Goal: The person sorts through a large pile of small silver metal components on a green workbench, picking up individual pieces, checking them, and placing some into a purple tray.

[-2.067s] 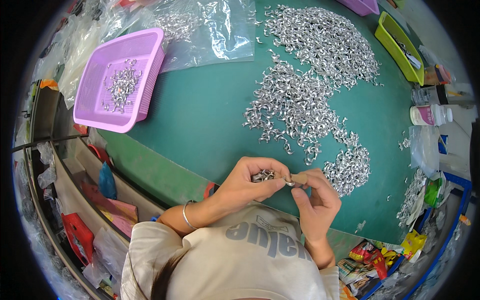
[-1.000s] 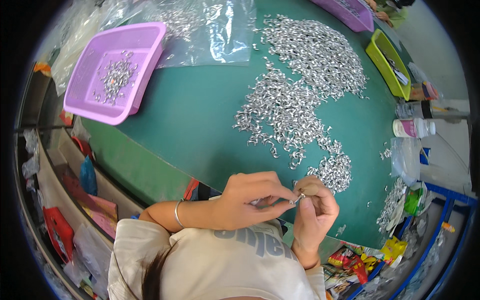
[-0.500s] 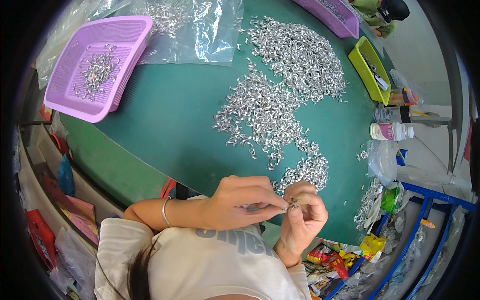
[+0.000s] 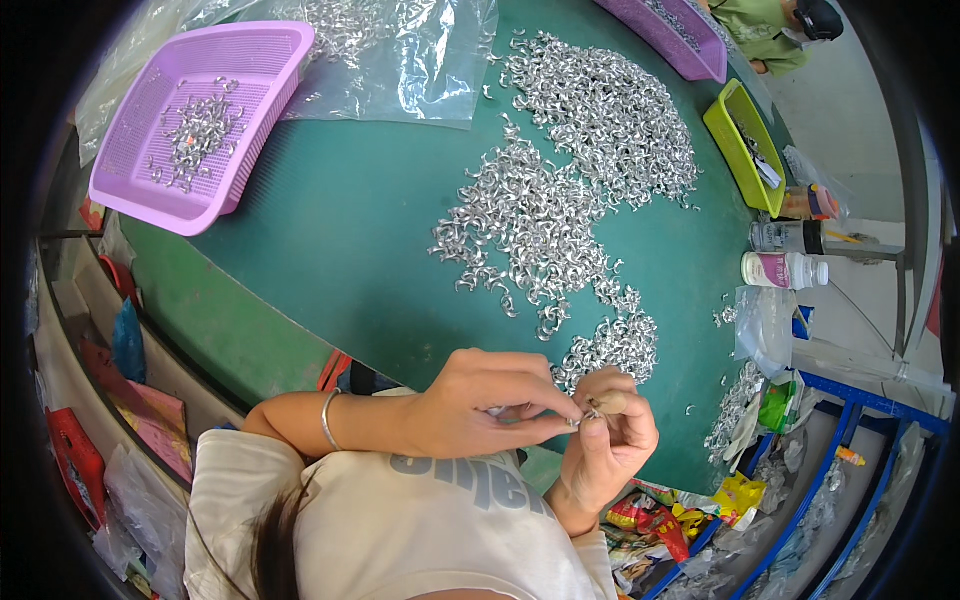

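Close in front of my chest, at the table's near edge, my two hands meet fingertip to fingertip. My left hand is closed, thumb and forefinger pinching a small silvery metal piece. My right hand is curled shut, with a small curved metal piece between thumb and forefinger. The fingers hide most of both pieces. Just beyond my right hand lies a small pile of curved silvery metal pieces. Larger heaps of the same pieces spread farther out over the green tabletop.
A purple plastic basket with some metal pieces stands at the left, beside a clear plastic bag. On the right are a yellow-green basket, a white bottle and a blue rack. A co-worker in green sits at the far right.
The view has shifted slightly. My hands stay together in nearly the same place, with the fingertips moving a little around the metal pieces.
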### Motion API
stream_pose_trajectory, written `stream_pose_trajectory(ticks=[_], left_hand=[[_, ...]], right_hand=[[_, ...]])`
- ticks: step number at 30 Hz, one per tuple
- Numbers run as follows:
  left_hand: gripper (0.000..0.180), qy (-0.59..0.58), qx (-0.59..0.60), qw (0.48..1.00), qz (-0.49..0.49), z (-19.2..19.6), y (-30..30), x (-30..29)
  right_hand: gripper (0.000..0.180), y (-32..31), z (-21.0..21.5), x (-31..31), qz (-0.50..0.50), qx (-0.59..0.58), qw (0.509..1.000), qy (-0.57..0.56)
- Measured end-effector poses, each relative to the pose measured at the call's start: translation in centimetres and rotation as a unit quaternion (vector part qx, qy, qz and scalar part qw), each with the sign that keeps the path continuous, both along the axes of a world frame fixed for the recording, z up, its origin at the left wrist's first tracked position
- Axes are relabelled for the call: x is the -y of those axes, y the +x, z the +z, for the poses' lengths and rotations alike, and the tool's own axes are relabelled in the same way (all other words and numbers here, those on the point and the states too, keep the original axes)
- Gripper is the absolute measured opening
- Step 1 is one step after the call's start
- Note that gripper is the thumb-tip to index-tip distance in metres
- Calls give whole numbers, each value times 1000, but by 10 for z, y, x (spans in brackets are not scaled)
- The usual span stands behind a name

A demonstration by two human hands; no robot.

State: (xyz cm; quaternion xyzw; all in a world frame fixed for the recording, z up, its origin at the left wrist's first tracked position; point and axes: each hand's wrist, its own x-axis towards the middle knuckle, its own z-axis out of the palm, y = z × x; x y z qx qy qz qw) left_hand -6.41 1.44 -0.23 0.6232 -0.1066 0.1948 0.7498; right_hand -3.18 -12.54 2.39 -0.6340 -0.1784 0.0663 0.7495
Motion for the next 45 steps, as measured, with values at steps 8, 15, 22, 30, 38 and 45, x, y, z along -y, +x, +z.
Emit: stream_pose_trajectory(ticks=[8,15,22,30,38,45], left_hand=[[21,0,-3,1000,-3,1,-1,-1],[20,-4,-39,999,-13,-2,-2,-2],[15,22,-132,989,59,-13,-8,-22],[16,44,-153,980,121,-25,-11,-28],[14,32,-178,970,164,-29,-12,-31],[12,22,-196,961,194,-31,-13,-38]], right_hand=[[14,-1,-2,0,9,-7,1000,15],[11,0,-3,-1,6,-21,1000,-3],[20,29,-41,18,-135,68,901,-407],[13,31,-58,4,-118,246,801,-533],[20,21,-61,-16,-70,265,818,-506],[23,36,-68,-25,-70,278,811,-509]])
